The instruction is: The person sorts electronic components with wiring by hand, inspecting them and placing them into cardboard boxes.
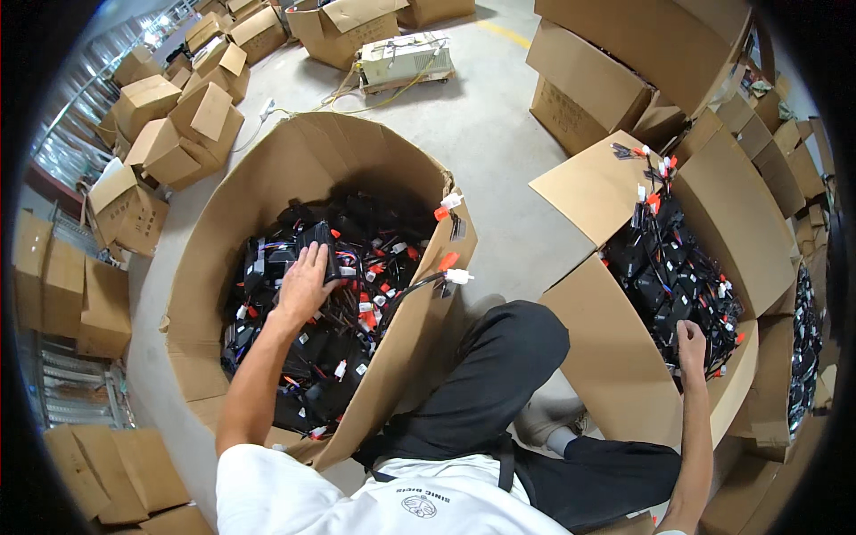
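A white shirt (357, 504) is spreading nearest, below both hands' fingers. Beneath the left hand (303, 285), a black box (334, 260) is lying on wired parts (308, 357) inside a carton (198, 312); the fingers are resting extended, any clamping not showing. The right hand (691, 349) is holding its fingers bunched, grip unclear, beside a black pile (664, 276) in another carton (606, 334).
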Action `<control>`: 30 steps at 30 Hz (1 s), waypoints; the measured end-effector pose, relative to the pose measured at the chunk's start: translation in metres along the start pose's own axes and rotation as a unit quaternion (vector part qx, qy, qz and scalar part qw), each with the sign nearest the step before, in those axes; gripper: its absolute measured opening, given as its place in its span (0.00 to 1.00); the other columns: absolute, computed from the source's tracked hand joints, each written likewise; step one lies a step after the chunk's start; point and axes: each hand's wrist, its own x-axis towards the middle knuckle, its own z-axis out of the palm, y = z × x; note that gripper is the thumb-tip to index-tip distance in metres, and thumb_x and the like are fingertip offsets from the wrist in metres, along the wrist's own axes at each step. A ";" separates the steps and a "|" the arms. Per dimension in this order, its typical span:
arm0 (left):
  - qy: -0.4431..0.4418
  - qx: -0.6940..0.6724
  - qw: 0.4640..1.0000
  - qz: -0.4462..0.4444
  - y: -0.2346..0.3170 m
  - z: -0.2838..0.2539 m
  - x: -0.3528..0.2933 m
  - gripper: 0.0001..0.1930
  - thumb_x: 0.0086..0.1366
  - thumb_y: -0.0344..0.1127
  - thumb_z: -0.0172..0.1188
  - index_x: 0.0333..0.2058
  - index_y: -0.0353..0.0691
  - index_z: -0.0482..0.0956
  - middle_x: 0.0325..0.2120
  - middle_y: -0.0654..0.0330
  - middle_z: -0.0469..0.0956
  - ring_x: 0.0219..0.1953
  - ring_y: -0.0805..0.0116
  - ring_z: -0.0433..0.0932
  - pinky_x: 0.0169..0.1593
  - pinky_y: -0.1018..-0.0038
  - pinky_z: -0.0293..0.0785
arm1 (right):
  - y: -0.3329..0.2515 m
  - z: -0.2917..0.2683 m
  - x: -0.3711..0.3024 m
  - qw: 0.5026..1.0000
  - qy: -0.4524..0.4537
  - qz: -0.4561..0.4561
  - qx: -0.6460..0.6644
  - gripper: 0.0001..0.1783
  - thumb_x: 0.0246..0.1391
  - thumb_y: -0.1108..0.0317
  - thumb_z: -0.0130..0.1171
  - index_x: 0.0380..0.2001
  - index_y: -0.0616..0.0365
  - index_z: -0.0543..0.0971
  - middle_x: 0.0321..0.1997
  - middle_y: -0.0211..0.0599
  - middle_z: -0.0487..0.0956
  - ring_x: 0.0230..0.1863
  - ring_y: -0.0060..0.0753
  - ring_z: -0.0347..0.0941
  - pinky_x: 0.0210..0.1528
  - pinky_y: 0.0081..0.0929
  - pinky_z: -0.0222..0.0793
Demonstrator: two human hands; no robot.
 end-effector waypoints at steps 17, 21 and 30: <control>0.524 -0.003 0.742 0.418 0.174 -0.264 0.037 0.21 0.54 0.29 0.68 0.49 0.42 0.84 0.50 0.53 0.83 0.55 0.56 0.81 0.59 0.62 0.76 | -0.375 0.050 -0.123 0.759 -0.362 -0.239 0.485 0.29 0.70 0.46 0.49 0.61 0.59 0.72 0.53 0.39 0.80 0.54 0.33 0.77 0.58 0.32 0.72; 0.509 -0.028 0.692 0.512 0.208 -0.246 0.014 0.15 0.56 0.34 0.64 0.44 0.44 0.85 0.49 0.54 0.82 0.54 0.56 0.81 0.56 0.58 0.77 | -0.400 0.061 -0.147 0.651 -0.399 -0.043 0.644 0.18 0.65 0.57 0.58 0.53 0.53 0.78 0.52 0.28 0.81 0.52 0.23 0.78 0.56 0.27 0.73; 0.073 -0.204 0.976 0.035 -0.011 -0.082 -0.082 0.32 0.48 0.37 0.78 0.51 0.32 0.77 0.50 0.45 0.78 0.53 0.49 0.77 0.57 0.62 0.75 | -0.281 -0.016 -0.065 0.753 -0.166 -0.012 0.637 0.21 0.64 0.56 0.60 0.53 0.57 0.77 0.52 0.35 0.82 0.52 0.31 0.79 0.58 0.36 0.75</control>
